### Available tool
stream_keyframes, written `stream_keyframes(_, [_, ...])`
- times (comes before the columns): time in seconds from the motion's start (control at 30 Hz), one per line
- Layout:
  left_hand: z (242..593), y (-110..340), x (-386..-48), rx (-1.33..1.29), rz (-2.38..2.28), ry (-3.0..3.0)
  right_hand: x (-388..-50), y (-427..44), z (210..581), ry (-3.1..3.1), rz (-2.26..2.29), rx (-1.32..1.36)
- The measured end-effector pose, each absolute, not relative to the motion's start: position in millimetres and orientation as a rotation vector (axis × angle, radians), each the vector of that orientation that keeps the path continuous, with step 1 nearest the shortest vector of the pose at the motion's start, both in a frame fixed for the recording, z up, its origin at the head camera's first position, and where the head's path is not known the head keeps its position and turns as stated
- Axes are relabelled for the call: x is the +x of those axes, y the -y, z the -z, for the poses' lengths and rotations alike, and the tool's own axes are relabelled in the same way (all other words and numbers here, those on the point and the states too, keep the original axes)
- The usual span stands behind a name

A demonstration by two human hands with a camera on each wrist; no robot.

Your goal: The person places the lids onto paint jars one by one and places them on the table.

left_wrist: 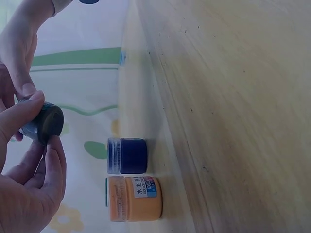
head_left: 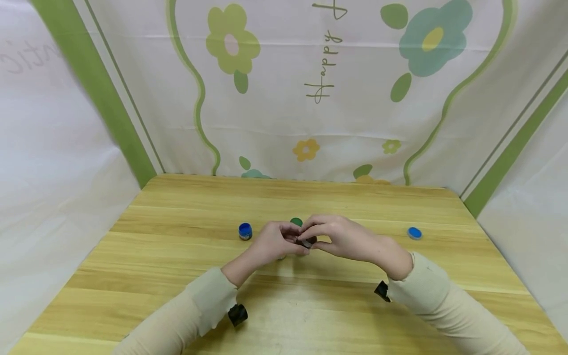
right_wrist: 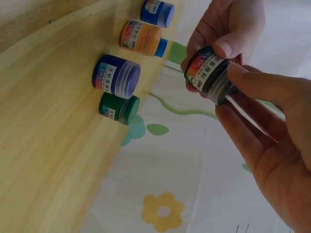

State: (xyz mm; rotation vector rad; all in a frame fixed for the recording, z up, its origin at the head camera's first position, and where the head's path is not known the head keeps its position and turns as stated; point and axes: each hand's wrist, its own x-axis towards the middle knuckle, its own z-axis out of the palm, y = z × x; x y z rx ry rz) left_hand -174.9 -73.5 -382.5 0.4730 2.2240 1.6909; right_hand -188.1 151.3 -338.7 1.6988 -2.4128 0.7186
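Note:
Over the middle of the table, my left hand (head_left: 272,241) grips a small dark paint jar (right_wrist: 206,72) with a printed label. The jar is tilted on its side in the right wrist view. My right hand (head_left: 343,237) pinches the clear ribbed lid (right_wrist: 221,88) at the jar's end, thumb on one side and fingers on the other. In the left wrist view the dark round base of the jar shows between the fingertips. From the head view, fingers cover most of the jar.
A blue paint jar (head_left: 245,231) stands left of the hands, and a green jar (head_left: 296,222) just behind them. Far right lies a blue lid (head_left: 414,233). Wrist views also show an orange jar (right_wrist: 140,38) and a purple-blue jar (right_wrist: 115,76). A printed curtain (head_left: 275,108) hangs behind the table.

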Motion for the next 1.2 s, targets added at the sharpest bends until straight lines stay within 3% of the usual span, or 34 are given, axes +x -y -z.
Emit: stream_keyframes(1.2, [380.6, 68.3, -173.8, 0.430, -1.693, -2.276, -185.8, -153.8, 336.5, 2.541, -0.739, 1.597])
